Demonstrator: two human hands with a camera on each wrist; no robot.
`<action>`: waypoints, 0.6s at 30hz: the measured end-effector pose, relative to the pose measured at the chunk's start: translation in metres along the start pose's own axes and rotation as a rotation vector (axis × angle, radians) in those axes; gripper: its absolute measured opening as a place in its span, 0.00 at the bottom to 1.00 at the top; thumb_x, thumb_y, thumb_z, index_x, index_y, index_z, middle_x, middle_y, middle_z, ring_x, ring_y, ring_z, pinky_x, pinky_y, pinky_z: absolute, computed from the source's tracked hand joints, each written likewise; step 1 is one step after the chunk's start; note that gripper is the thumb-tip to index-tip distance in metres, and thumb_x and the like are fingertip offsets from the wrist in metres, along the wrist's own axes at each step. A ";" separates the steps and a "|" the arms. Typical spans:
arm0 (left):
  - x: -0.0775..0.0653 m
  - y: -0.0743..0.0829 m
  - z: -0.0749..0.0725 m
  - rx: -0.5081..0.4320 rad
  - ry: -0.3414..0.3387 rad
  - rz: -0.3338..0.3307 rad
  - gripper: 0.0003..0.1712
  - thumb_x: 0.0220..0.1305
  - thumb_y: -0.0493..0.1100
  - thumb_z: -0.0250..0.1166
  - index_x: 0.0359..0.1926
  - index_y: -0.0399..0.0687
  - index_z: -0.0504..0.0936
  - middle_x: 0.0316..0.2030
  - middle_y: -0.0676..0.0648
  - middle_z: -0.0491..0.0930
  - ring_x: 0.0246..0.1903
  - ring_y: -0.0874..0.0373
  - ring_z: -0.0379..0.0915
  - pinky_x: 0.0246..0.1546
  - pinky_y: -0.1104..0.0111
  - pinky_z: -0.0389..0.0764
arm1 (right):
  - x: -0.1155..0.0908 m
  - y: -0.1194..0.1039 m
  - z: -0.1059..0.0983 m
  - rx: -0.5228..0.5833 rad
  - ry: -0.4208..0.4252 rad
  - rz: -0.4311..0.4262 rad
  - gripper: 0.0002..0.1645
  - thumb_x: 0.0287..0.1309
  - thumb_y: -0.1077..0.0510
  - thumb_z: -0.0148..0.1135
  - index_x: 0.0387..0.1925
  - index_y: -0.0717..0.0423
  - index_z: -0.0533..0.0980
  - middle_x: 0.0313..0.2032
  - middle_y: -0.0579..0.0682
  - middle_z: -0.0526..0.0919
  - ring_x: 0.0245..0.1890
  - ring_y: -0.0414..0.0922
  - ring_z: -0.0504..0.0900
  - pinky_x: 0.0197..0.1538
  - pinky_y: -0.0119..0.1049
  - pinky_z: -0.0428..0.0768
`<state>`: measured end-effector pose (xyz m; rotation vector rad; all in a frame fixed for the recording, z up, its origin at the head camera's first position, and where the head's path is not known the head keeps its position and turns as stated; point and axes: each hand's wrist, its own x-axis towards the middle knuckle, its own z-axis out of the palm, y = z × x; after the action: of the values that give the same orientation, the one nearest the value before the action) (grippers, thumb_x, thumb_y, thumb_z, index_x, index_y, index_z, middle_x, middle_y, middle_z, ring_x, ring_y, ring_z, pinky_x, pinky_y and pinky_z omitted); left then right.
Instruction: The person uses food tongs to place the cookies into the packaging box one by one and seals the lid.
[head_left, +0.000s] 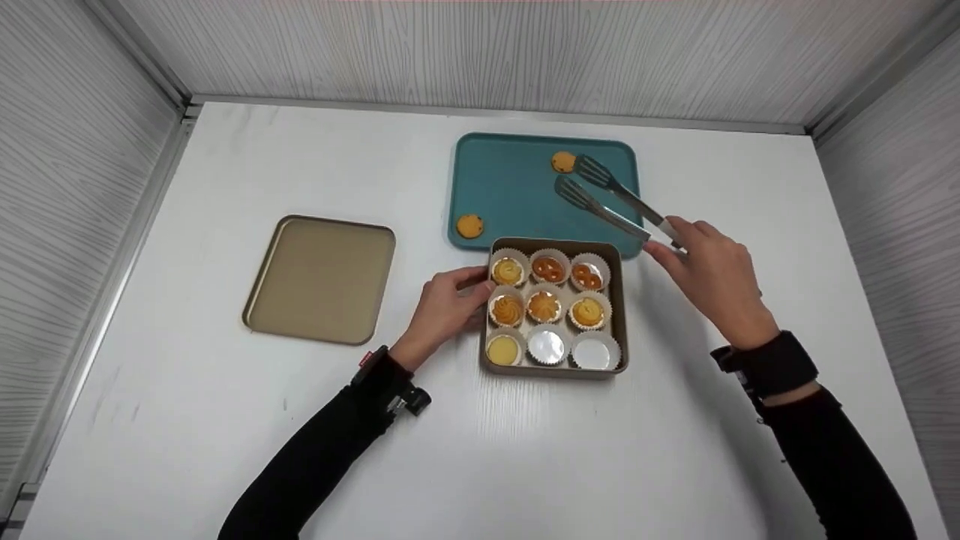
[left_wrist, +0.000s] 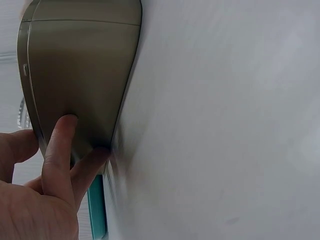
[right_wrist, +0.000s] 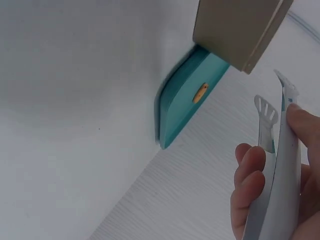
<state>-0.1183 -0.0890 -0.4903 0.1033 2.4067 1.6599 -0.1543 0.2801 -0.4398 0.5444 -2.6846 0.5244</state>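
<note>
My right hand (head_left: pixel 716 277) grips metal tongs (head_left: pixel 637 202) with slotted ends, which stand apart over the teal tray (head_left: pixel 510 199). One tong end overlaps the edge of a dotted cookie (head_left: pixel 563 161) in the head view; whether they touch I cannot tell. Another dotted cookie (head_left: pixel 470 226) lies at the tray's near left corner. My left hand (head_left: pixel 444 307) holds the left wall of a square gold tin (head_left: pixel 555 372), thumb at the rim and fingers against the outside. Inside are rows of paper cups with swirled, pretzel-shaped and flower-shaped cookies; two front cups (head_left: pixel 547 345) hold nothing.
A flat gold lid (head_left: pixel 322 281) with a raised rim lies left of the tin on the white table (head_left: pixel 525 465). The tin stands against or just over the teal tray's near edge. Grey wood-grain panels (head_left: pixel 495 56) enclose the table at the back and sides.
</note>
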 end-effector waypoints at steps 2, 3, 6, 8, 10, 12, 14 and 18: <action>-0.001 -0.001 0.001 -0.004 0.002 -0.007 0.25 0.74 0.47 0.64 0.65 0.38 0.81 0.59 0.41 0.83 0.65 0.50 0.74 0.69 0.59 0.69 | 0.009 0.003 0.007 -0.022 -0.013 0.042 0.27 0.66 0.48 0.71 0.54 0.68 0.81 0.31 0.63 0.83 0.26 0.56 0.82 0.25 0.55 0.79; -0.001 -0.001 0.001 -0.004 0.002 -0.010 0.25 0.74 0.47 0.64 0.65 0.38 0.81 0.59 0.41 0.83 0.65 0.50 0.74 0.69 0.59 0.69 | 0.012 0.004 0.010 -0.033 -0.023 0.058 0.27 0.67 0.48 0.70 0.53 0.68 0.81 0.31 0.63 0.83 0.26 0.57 0.81 0.25 0.55 0.79; -0.001 -0.002 0.001 -0.006 0.003 -0.010 0.25 0.73 0.47 0.64 0.65 0.38 0.81 0.59 0.42 0.83 0.65 0.51 0.74 0.69 0.59 0.69 | 0.023 0.007 0.019 -0.057 -0.052 0.102 0.27 0.68 0.47 0.69 0.52 0.69 0.81 0.30 0.64 0.82 0.26 0.59 0.81 0.24 0.56 0.78; -0.001 -0.003 0.001 -0.011 0.005 -0.010 0.25 0.73 0.47 0.65 0.65 0.39 0.81 0.59 0.42 0.83 0.65 0.51 0.74 0.69 0.60 0.69 | 0.028 0.007 0.024 -0.065 -0.068 0.122 0.27 0.69 0.47 0.69 0.51 0.70 0.81 0.30 0.65 0.82 0.26 0.60 0.81 0.24 0.57 0.78; -0.001 -0.003 0.001 -0.020 0.006 -0.010 0.25 0.73 0.47 0.65 0.65 0.39 0.81 0.59 0.42 0.83 0.64 0.51 0.75 0.69 0.60 0.69 | 0.033 0.008 0.028 -0.074 -0.076 0.138 0.27 0.69 0.47 0.68 0.49 0.71 0.81 0.30 0.66 0.82 0.26 0.61 0.82 0.24 0.58 0.78; 0.000 -0.003 0.001 -0.027 0.009 -0.011 0.26 0.73 0.47 0.65 0.65 0.38 0.81 0.59 0.42 0.84 0.64 0.51 0.75 0.69 0.60 0.69 | 0.037 0.008 0.032 -0.083 -0.079 0.149 0.27 0.69 0.47 0.68 0.47 0.71 0.81 0.30 0.66 0.82 0.26 0.62 0.82 0.24 0.58 0.77; 0.000 -0.003 0.001 -0.031 0.010 -0.009 0.26 0.72 0.47 0.65 0.65 0.38 0.81 0.59 0.42 0.84 0.64 0.51 0.75 0.68 0.60 0.70 | 0.041 0.008 0.036 -0.092 -0.079 0.159 0.27 0.69 0.46 0.68 0.45 0.71 0.80 0.29 0.66 0.82 0.25 0.62 0.81 0.23 0.59 0.77; 0.002 -0.003 0.000 -0.025 0.014 -0.007 0.25 0.72 0.47 0.65 0.65 0.38 0.81 0.58 0.42 0.84 0.63 0.51 0.76 0.68 0.61 0.71 | 0.048 0.008 0.043 -0.098 -0.083 0.169 0.27 0.70 0.46 0.67 0.43 0.70 0.80 0.28 0.65 0.81 0.23 0.61 0.80 0.23 0.59 0.76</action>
<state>-0.1197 -0.0903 -0.4937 0.0799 2.3928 1.6922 -0.2104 0.2549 -0.4598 0.3209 -2.8336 0.4197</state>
